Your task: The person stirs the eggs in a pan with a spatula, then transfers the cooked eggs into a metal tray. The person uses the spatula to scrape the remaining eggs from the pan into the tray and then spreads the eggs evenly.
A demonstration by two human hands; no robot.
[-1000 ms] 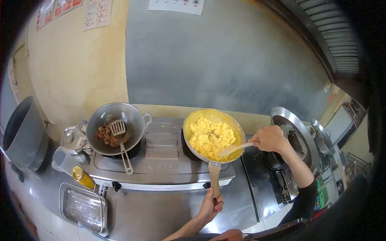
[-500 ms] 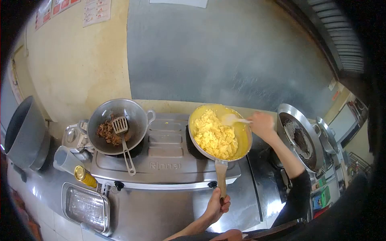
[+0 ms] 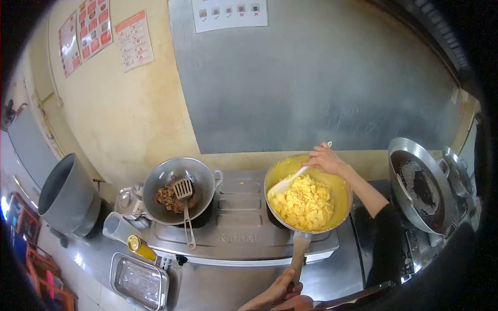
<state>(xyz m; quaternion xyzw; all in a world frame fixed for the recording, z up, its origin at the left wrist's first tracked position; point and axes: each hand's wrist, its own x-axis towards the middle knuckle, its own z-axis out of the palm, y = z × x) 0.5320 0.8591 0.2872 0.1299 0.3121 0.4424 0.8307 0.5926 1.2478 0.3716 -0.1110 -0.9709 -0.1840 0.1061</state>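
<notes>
Left hand (image 3: 282, 291): bottom centre of the frame, fingers wrapped tight round the end of the wooden pan handle (image 3: 299, 251).
Right hand (image 3: 324, 158): right of centre, over the far rim of the frying pan (image 3: 341, 187), closed around the thin shaft of a white spatula (image 3: 284, 185).
Spatula: slants down and left from the hand; its blade lies at the left edge of the eggs, close to the pan's inner wall.
Frying pan: right of centre, on the right burner of the gas stove (image 3: 244, 236), handle pointing to the bottom edge.
Scrambled eggs (image 3: 303, 203): a yellow heap across the middle and lower part of the pan.
Wok (image 3: 202, 179): left of centre on the left burner, holding browned meat (image 3: 167, 197); a slotted turner (image 3: 184, 199) rests in it, its handle over the near rim.
Lower left: a yellow-capped bottle (image 3: 139, 246) just beside a metal tray (image 3: 139, 282).
Far left: a grey bucket (image 3: 65, 194).
Far right: a dark wok (image 3: 420, 184), well apart from the frying pan.
</notes>
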